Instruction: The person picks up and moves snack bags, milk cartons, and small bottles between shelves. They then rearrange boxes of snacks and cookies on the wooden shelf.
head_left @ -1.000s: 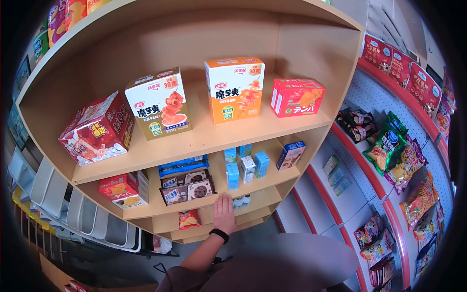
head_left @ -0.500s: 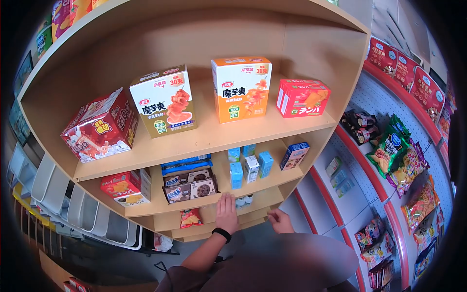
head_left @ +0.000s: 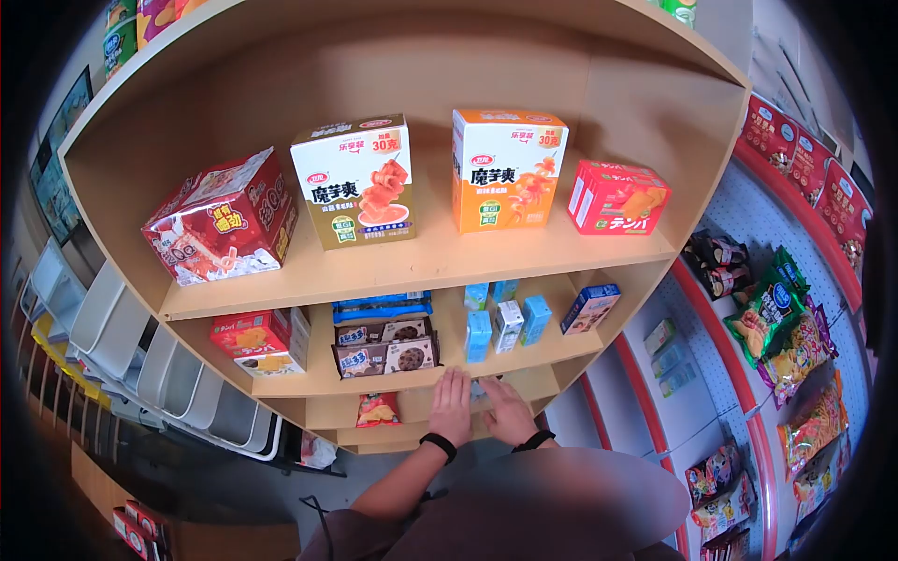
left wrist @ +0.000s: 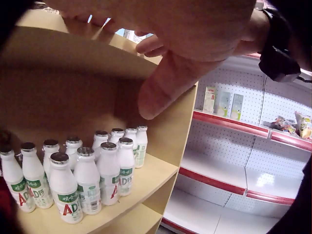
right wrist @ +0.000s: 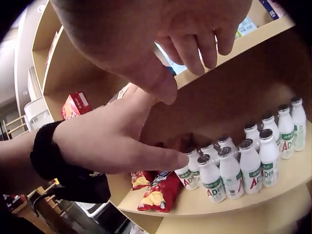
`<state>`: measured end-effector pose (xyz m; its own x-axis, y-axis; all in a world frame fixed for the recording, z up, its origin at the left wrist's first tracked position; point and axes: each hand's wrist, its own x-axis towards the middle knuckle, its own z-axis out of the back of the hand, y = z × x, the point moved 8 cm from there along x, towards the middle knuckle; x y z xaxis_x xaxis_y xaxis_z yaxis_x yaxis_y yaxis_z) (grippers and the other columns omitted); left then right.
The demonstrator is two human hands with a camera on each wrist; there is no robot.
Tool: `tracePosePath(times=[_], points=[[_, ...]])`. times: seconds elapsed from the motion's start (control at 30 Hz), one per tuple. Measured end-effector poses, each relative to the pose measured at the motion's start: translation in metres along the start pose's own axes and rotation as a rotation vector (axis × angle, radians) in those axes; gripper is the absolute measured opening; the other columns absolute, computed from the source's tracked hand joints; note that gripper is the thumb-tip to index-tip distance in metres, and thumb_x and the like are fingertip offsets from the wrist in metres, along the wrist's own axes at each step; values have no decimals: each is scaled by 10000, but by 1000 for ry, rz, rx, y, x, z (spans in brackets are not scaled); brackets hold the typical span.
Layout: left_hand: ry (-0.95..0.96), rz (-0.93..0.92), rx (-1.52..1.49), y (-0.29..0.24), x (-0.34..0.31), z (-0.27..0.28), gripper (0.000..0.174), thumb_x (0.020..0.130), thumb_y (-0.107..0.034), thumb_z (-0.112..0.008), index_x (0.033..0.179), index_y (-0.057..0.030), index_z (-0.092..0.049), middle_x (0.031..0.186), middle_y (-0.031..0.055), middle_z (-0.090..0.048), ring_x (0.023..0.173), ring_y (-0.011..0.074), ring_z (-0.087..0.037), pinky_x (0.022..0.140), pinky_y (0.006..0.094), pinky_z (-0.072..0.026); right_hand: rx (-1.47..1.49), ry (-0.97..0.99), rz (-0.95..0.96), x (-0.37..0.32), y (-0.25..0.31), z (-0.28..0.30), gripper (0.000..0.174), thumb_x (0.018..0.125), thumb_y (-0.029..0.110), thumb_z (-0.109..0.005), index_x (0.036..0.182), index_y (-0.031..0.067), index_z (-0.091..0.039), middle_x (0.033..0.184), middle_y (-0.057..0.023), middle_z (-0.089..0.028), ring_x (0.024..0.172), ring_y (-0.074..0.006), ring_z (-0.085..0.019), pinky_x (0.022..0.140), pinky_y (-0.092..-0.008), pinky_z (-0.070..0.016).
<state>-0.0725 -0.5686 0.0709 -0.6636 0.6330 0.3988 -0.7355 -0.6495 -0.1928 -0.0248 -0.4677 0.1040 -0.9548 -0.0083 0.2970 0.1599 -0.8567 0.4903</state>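
My left hand (head_left: 451, 409) lies with fingers straight at the front edge of the second shelf (head_left: 393, 381), just below the chocolate biscuit packs (head_left: 385, 357). Close beside it on the right is my right hand (head_left: 508, 414), fingers extended and loosely bent, nothing in its grasp. Both wrists wear black bands. On the shelf underneath stand several small white drink bottles (left wrist: 67, 195) with dark caps and green labels, grouped in rows. In the right wrist view these bottles (right wrist: 231, 175) are below the right hand's fingers, with red snack bags (right wrist: 163, 191) to their left.
Above, the top shelf bears a red box (head_left: 224, 220), white-and-olive (head_left: 354, 182) and orange (head_left: 510, 173) konjac snack boxes and a pink biscuit box (head_left: 617, 198). Blue drink cartons (head_left: 478, 335) stand on the second shelf. Right of it are red-edged racks (head_left: 720, 327); left, white bins (head_left: 168, 365).
My right hand has come into view from the lower right and moved left, up beside the left hand. The left hand stays at the shelf edge while the head view shifts slightly.
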Motion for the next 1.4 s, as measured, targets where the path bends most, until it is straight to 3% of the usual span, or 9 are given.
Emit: tracePosePath(times=[0.27, 0.37, 0.67, 0.87, 0.97, 1.03, 1.13, 1.23, 1.4], points=[[72, 23, 49, -3, 3, 12, 720, 825, -173, -577, 1461, 75, -349, 1507, 243, -368, 1455, 378, -289, 1213, 478, -195, -64, -112, 73, 26, 23, 30, 564, 773, 57, -659, 1312, -30, -516, 1401, -216, -517, 1347, -376, -440, 1163, -464, -330], [-2, -8, 42, 0, 2, 3, 857, 687, -176, -687, 1440, 83, -370, 1507, 256, -358, 1455, 410, -277, 1207, 520, -201, -145, -59, 75, 31, 10, 16, 601, 769, 68, -671, 1338, -28, -507, 1438, -214, -488, 1374, -374, -415, 1171, -473, -316], [40, 15, 53, 0, 2, 4, 913, 672, -209, -716, 1460, 74, -351, 1528, 253, -335, 1469, 399, -259, 1216, 511, -180, -126, 23, 58, 23, -15, -9, 686, 754, 87, -740, 1388, 7, -492, 1466, -221, -472, 1390, -403, -399, 1171, -456, -325], [469, -20, -440, -10, 14, 36, 530, 796, -274, -706, 1253, -21, -613, 1345, 219, -563, 1258, 351, -543, 1055, 410, -446, -39, 58, 68, 23, -20, -6, 699, 742, 39, -727, 1397, 11, -486, 1512, -192, -435, 1422, -387, -364, 1198, -462, -288], [-13, -239, -744, -39, 29, 196, 174, 856, -162, -697, 977, -36, -698, 1106, 159, -676, 1045, 339, -636, 916, 404, -525, -89, 58, 138, 25, -23, -14, 714, 742, 48, -733, 1407, 9, -474, 1525, -189, -422, 1431, -383, -352, 1203, -461, -281], [-531, -324, -495, -22, 40, 288, 170, 826, -126, -730, 977, -53, -704, 1064, 123, -682, 1019, 335, -644, 924, 438, -512, -9, 85, 45, 22, -24, -11, 732, 744, 63, -737, 1425, 31, -471, 1531, -185, -420, 1438, -377, -345, 1205, -460, -276], [-812, -183, -103, -11, 68, 391, 361, 794, -172, -761, 1117, -54, -652, 1233, 183, -579, 1178, 404, -536, 997, 504, -437, -14, 72, 28, 21, -24, -10, 737, 744, 69, -735, 1433, 50, -474, 1529, -181, -425, 1437, -373, -347, 1206, -460, -272], [-871, -19, 195, -6, 109, 439, 680, 759, -326, -793, 1333, -61, -541, 1410, 251, -431, 1364, 472, -338, 1093, 581, -313, -26, 83, 27, 22, -29, -13, 740, 737, 79, -732, 1432, 56, -480, 1529, -181, -427, 1437, -376, -349, 1208, -456, -271], [-713, 15, 425, 8, 174, 431, 838, 745, -513, -779, 1429, -124, -490, 1435, 227, -437, 1409, 443, -314, 1137, 635, -221, -16, 86, 18, 22, -30, -13, 754, 726, 94, -728, 1436, 51, -478, 1532, -187, -421, 1443, -382, -339, 1211, -452, -266]])
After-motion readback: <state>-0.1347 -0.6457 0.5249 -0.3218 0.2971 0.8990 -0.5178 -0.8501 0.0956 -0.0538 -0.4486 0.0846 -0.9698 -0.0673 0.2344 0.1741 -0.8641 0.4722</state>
